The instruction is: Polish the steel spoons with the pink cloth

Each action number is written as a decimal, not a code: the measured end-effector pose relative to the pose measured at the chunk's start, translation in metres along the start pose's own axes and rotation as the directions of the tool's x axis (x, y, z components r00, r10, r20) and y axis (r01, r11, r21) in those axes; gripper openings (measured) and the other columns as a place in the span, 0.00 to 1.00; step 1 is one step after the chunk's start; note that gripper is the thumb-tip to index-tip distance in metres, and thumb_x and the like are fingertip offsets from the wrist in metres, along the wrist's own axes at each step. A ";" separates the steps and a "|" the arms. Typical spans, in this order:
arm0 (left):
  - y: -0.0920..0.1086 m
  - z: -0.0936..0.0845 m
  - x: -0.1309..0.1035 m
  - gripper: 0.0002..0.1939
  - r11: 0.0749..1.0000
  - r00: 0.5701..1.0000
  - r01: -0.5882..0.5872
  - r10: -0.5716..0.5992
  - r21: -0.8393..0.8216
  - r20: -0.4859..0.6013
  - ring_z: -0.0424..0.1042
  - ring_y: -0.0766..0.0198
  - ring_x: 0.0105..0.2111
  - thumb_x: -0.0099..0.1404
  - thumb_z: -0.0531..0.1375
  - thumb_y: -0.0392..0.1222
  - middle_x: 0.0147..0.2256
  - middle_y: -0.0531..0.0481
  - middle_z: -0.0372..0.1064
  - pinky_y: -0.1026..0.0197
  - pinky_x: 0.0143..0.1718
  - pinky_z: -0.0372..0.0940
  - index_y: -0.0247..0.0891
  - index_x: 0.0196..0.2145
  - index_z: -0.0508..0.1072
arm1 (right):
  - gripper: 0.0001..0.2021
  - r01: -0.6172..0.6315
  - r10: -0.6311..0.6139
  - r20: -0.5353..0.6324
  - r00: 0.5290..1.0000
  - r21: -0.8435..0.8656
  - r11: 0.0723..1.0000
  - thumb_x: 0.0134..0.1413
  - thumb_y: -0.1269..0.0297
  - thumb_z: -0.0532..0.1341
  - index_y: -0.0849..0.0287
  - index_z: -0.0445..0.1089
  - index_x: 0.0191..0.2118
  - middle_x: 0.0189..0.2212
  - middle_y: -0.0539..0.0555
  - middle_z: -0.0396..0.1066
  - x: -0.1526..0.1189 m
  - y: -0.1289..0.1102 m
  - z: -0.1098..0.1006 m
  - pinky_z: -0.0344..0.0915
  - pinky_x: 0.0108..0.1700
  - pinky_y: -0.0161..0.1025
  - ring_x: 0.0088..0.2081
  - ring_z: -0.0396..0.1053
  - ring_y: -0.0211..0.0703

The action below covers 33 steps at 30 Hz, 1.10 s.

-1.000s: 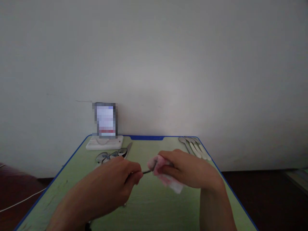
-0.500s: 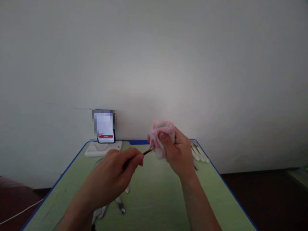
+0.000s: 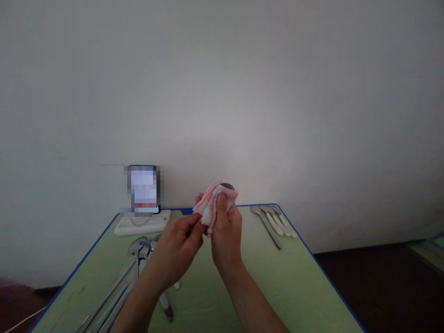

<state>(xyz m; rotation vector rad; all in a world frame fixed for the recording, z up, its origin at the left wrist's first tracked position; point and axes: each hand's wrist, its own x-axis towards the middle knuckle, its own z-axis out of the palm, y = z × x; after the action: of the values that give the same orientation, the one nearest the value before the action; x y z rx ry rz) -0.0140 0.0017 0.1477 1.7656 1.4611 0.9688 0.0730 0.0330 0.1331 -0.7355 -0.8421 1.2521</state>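
My right hand [image 3: 227,238] is closed around a folded pink and white cloth [image 3: 209,210], its thumb pressing on the near side. A dark, rounded metal spoon bowl [image 3: 227,186] sticks out of the cloth's top. My left hand [image 3: 178,247] is closed in a pinch at the cloth's lower left edge, on the handle end of the spoon. That handle is hidden by fingers and cloth. Both hands are close together above the middle of the green table [image 3: 201,296].
Several metal utensils [image 3: 114,296] lie at the left, partly under my left forearm. At the back right lie a metal spoon [image 3: 267,226] and several white-handled pieces of cutlery [image 3: 275,224]. A phone [image 3: 144,189] stands on a white base [image 3: 142,223] before the wall.
My left hand has moved up against the cloth, covering the metal shaft that showed between the hands. The cloth and right hand have shifted left, and the spoon bowl now shows at the top.
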 end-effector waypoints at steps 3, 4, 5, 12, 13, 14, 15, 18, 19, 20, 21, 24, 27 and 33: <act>0.000 -0.004 0.001 0.15 0.991 1.000 0.003 -0.003 0.134 0.002 0.52 0.68 0.17 0.64 0.45 0.44 0.16 0.58 0.52 0.66 0.20 0.48 0.39 0.22 0.61 | 0.16 -0.080 0.077 0.075 0.994 0.040 0.996 0.53 0.53 0.56 0.62 0.69 0.38 0.32 0.56 0.75 0.005 0.002 -0.002 0.67 0.32 0.36 0.32 0.72 0.41; 0.001 -0.006 0.001 0.15 0.985 1.000 0.002 -0.003 0.174 0.009 0.54 0.68 0.17 0.64 0.44 0.44 0.16 0.58 0.53 0.66 0.20 0.48 0.39 0.23 0.61 | 0.15 -0.108 0.101 0.109 0.989 0.055 0.993 0.53 0.55 0.56 0.62 0.68 0.38 0.33 0.55 0.75 0.007 0.001 -0.003 0.67 0.32 0.36 0.32 0.72 0.41; 0.002 -0.007 0.000 0.15 0.979 1.000 -0.002 -0.004 0.203 0.026 0.55 0.67 0.18 0.65 0.44 0.43 0.16 0.58 0.55 0.65 0.21 0.49 0.39 0.23 0.61 | 0.13 -0.128 0.118 0.142 0.983 0.066 0.990 0.52 0.56 0.57 0.61 0.68 0.38 0.33 0.55 0.74 0.009 0.000 -0.005 0.67 0.33 0.36 0.33 0.72 0.41; 0.002 -0.032 -0.011 0.15 0.966 0.984 -0.061 0.016 0.251 0.179 0.64 0.66 0.23 0.66 0.46 0.49 0.22 0.56 0.65 0.66 0.25 0.56 0.40 0.31 0.67 | 0.11 -0.023 0.035 0.268 0.963 -0.051 0.998 0.51 0.61 0.59 0.58 0.66 0.41 0.39 0.54 0.72 0.028 -0.027 -0.036 0.65 0.41 0.39 0.37 0.70 0.40; 0.000 -0.038 -0.012 0.16 0.962 0.993 -0.030 -0.002 0.271 0.116 0.65 0.65 0.24 0.65 0.47 0.51 0.23 0.55 0.67 0.66 0.26 0.57 0.40 0.31 0.68 | 0.11 0.025 0.015 0.314 0.949 -0.123 0.992 0.53 0.61 0.58 0.57 0.65 0.42 0.38 0.53 0.72 0.029 -0.034 -0.042 0.65 0.41 0.38 0.36 0.70 0.39; -0.001 -0.044 -0.013 0.17 0.960 1.000 0.015 -0.021 0.281 0.018 0.67 0.64 0.27 0.63 0.49 0.53 0.26 0.54 0.69 0.66 0.28 0.58 0.40 0.32 0.69 | 0.11 0.064 0.035 0.390 0.920 -0.239 0.969 0.54 0.61 0.57 0.57 0.65 0.42 0.37 0.52 0.72 0.030 -0.041 -0.047 0.64 0.40 0.37 0.36 0.69 0.39; -0.003 -0.050 -0.015 0.18 0.954 0.997 0.062 -0.044 0.293 -0.070 0.69 0.63 0.28 0.62 0.51 0.56 0.27 0.54 0.71 0.67 0.29 0.59 0.40 0.32 0.70 | 0.10 0.113 0.092 0.474 0.876 -0.386 0.916 0.54 0.61 0.57 0.58 0.66 0.41 0.35 0.52 0.72 0.030 -0.048 -0.052 0.64 0.39 0.36 0.34 0.68 0.38; -0.004 -0.060 -0.018 0.19 0.941 0.996 0.070 -0.046 0.330 -0.081 0.68 0.64 0.25 0.60 0.52 0.57 0.25 0.55 0.71 0.68 0.26 0.58 0.40 0.32 0.72 | 0.10 0.286 0.250 0.583 0.773 -0.673 0.683 0.57 0.61 0.53 0.59 0.67 0.41 0.32 0.51 0.71 0.026 -0.070 -0.064 0.61 0.36 0.34 0.32 0.66 0.37; -0.004 -0.060 -0.019 0.19 0.937 0.999 0.045 -0.033 0.347 -0.041 0.67 0.65 0.23 0.60 0.52 0.57 0.23 0.55 0.70 0.68 0.24 0.57 0.40 0.31 0.73 | 0.11 0.322 0.300 0.580 0.757 -0.731 0.602 0.58 0.61 0.53 0.59 0.67 0.42 0.32 0.51 0.71 0.024 -0.076 -0.066 0.61 0.36 0.34 0.32 0.66 0.37; -0.003 -0.059 -0.020 0.19 0.932 1.000 0.013 -0.016 0.362 0.004 0.65 0.66 0.21 0.60 0.52 0.57 0.21 0.55 0.69 0.68 0.22 0.56 0.40 0.30 0.73 | 0.11 0.351 0.343 0.572 0.745 -0.774 0.527 0.58 0.61 0.53 0.59 0.67 0.42 0.33 0.51 0.71 0.021 -0.082 -0.068 0.60 0.36 0.34 0.33 0.65 0.37; -0.002 -0.057 -0.020 0.20 0.928 0.999 -0.019 0.001 0.373 0.050 0.64 0.67 0.19 0.61 0.51 0.57 0.19 0.55 0.68 0.68 0.21 0.54 0.40 0.29 0.74 | 0.11 0.374 0.378 0.557 0.740 -0.807 0.457 0.57 0.62 0.53 0.59 0.67 0.42 0.33 0.51 0.71 0.019 -0.088 -0.069 0.60 0.35 0.34 0.33 0.65 0.37; 0.002 -0.048 -0.021 0.20 0.917 0.984 -0.109 0.046 0.383 0.170 0.60 0.69 0.17 0.62 0.51 0.56 0.16 0.55 0.65 0.68 0.19 0.51 0.40 0.26 0.75 | 0.08 0.416 0.484 0.520 0.704 -0.854 0.312 0.55 0.66 0.54 0.57 0.70 0.36 0.33 0.51 0.71 0.008 -0.100 -0.068 0.59 0.35 0.33 0.34 0.66 0.38; 0.004 -0.042 -0.022 0.19 0.908 0.970 -0.158 0.068 0.389 0.234 0.58 0.70 0.16 0.62 0.53 0.54 0.15 0.55 0.63 0.68 0.18 0.48 0.41 0.23 0.75 | 0.06 0.427 0.583 0.450 0.677 -0.885 0.188 0.53 0.68 0.56 0.57 0.71 0.32 0.29 0.51 0.72 -0.006 -0.105 -0.060 0.57 0.32 0.31 0.32 0.67 0.38; 0.003 -0.046 -0.025 0.17 0.938 0.939 -0.180 0.075 0.295 0.335 0.55 0.72 0.16 0.61 0.55 0.51 0.14 0.56 0.61 0.69 0.17 0.47 0.41 0.22 0.76 | 0.06 0.461 0.697 0.517 0.498 -0.838 0.292 0.52 0.68 0.57 0.58 0.72 0.30 0.25 0.50 0.73 -0.017 -0.097 -0.044 0.56 0.30 0.30 0.29 0.68 0.36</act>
<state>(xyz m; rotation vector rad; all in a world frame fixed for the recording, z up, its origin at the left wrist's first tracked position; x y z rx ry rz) -0.0541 -0.0225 0.1705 2.1605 1.3603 0.4861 0.1574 -0.0016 0.1911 -1.1361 -2.7127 1.1194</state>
